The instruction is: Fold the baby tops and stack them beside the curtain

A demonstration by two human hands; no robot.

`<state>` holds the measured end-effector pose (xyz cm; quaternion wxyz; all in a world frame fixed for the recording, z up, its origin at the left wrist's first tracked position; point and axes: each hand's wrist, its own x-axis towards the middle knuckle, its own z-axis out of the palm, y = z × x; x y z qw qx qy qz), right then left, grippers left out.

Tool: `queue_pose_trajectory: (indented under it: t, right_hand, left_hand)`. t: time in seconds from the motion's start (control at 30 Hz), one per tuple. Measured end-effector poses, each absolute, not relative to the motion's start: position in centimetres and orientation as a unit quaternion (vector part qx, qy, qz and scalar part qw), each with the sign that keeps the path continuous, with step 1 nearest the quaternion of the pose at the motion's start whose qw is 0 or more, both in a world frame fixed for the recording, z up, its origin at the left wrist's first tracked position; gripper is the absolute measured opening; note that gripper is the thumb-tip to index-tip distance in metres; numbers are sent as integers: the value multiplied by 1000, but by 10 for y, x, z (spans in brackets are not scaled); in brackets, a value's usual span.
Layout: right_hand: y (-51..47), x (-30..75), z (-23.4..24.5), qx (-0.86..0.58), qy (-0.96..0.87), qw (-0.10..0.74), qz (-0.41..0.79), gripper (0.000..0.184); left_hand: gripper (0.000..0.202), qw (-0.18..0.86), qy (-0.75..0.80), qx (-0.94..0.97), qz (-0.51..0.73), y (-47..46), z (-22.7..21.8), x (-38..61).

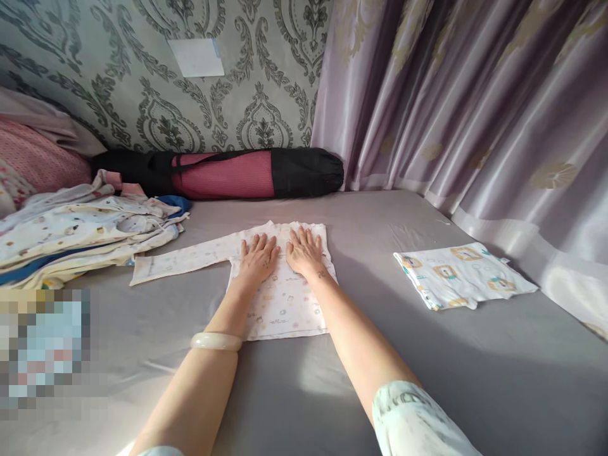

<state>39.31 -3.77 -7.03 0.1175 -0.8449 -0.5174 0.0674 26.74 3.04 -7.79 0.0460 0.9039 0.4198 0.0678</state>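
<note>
A small white long-sleeved shirt [285, 304] with a faint coloured print lies flat on the grey bed sheet [380, 354]. One sleeve stretches out to the left; no sleeve shows sticking out on the right. My left hand [259, 256] rests flat on the upper left of the shirt, fingers spread. Beside it, my right hand [304, 250] presses flat on the upper right part, fingers also apart. Neither hand grips the cloth.
At the left is a loose heap of clothes [85, 228]. A folded white printed garment [463, 275] lies at the right. Along the patterned wall stretches a black and red rolled bag [223, 173]. Purple curtains [427, 95] hang at the right. The lower left is blurred out.
</note>
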Motion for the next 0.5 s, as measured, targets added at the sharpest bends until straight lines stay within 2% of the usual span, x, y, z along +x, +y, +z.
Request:
queue_pose_trajectory:
  t: [0.33, 0.5]
  right_hand:
    - [-38, 394, -67, -845, -515, 117, 81, 57]
    - [-38, 407, -67, -869, -475, 138, 28, 61]
  left_hand:
    - [56, 59, 419, 904, 64, 30, -78, 267]
    - [59, 27, 446, 889, 100, 32, -75, 265]
